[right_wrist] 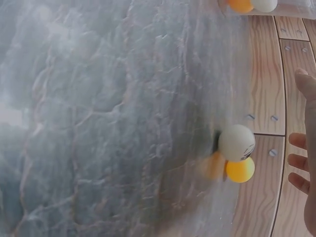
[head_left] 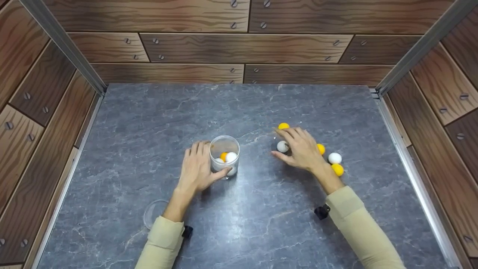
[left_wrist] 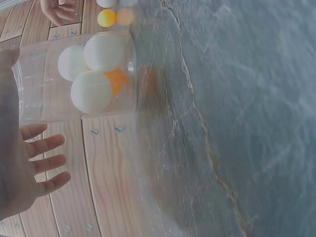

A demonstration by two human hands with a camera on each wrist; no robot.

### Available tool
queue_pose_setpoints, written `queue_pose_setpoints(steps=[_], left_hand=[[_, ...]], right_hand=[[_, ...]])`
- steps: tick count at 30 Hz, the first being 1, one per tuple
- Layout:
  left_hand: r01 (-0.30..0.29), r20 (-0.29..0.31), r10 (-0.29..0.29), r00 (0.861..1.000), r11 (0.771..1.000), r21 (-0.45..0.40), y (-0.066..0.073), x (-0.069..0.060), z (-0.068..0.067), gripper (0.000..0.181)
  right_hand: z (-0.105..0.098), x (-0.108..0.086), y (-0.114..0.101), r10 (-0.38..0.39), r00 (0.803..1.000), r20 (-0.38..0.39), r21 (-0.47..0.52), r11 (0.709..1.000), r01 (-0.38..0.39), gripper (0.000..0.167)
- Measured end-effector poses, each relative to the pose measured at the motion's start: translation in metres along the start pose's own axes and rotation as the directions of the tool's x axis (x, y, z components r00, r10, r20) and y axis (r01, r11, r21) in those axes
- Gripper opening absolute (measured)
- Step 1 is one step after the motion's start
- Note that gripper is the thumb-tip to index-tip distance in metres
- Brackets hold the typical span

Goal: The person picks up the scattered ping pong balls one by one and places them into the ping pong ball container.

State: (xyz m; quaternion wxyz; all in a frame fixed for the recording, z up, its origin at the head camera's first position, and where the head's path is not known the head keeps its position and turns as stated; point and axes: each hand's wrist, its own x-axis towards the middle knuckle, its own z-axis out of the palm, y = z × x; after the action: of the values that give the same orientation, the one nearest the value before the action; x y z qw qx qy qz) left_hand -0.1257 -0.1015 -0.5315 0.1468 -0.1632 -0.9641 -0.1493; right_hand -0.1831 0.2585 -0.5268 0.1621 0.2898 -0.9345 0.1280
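A clear plastic jar [head_left: 224, 141] stands upright with several white and orange balls inside; white balls [left_wrist: 91, 92] and an orange ball [left_wrist: 116, 81] show through its wall. My left hand [head_left: 196, 166] is at the jar's left side, its thumb across the near side. In the left wrist view, the fingers [left_wrist: 49, 144] are spread and fairly straight beside the wall. Over on the right, my right hand [head_left: 301, 149] is spread around a white ball [head_left: 282, 146] with dark print. A gap shows between this ball [right_wrist: 237, 142] and the fingers [right_wrist: 298, 161].
An orange ball [head_left: 283, 125] lies just beyond the right hand. Another orange ball [head_left: 320, 149], a white ball [head_left: 335, 158] and a third orange ball [head_left: 337, 170] lie by its wrist. A clear round lid [head_left: 151, 213] lies beside the left forearm. Wood-patterned walls [head_left: 194, 46] border the grey marbled table [head_left: 168, 108].
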Motion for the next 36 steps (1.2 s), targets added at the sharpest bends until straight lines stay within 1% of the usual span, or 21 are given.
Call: queue_pose_setpoints(steps=[8,17,24,27,32,36], left_hand=[[0.002,0.002,-0.002,1.000,1.000,-0.010,0.000,0.000,0.000,0.102],[0.003,-0.006,-0.004,1.000,1.000,-0.027,0.000,0.000,0.000,0.102],[-0.006,-0.024,0.006,1.000,1.000,-0.001,-0.001,0.000,0.001,0.101],[-0.007,-0.028,0.007,1.000,1.000,-0.005,-0.001,0.000,0.001,0.100],[0.001,-0.013,-0.002,1.000,1.000,-0.013,-0.001,0.000,0.000,0.102],[0.003,-0.006,-0.003,1.000,1.000,-0.008,-0.001,0.000,0.000,0.102]], right_hand=[[0.005,-0.006,0.007,0.048,0.999,0.018,-0.004,0.999,-0.048,0.073],[0.014,-0.012,0.014,0.043,0.999,-0.004,-0.031,0.999,-0.043,0.070],[0.018,-0.016,0.019,0.076,0.996,0.036,-0.042,0.996,-0.075,0.067],[0.019,-0.018,0.020,0.093,0.994,0.050,-0.032,0.995,-0.092,0.066],[0.020,-0.020,0.023,0.119,0.991,0.067,-0.018,0.993,-0.118,0.065],[0.022,-0.022,0.025,0.122,0.990,0.070,-0.013,0.993,-0.121,0.065]])
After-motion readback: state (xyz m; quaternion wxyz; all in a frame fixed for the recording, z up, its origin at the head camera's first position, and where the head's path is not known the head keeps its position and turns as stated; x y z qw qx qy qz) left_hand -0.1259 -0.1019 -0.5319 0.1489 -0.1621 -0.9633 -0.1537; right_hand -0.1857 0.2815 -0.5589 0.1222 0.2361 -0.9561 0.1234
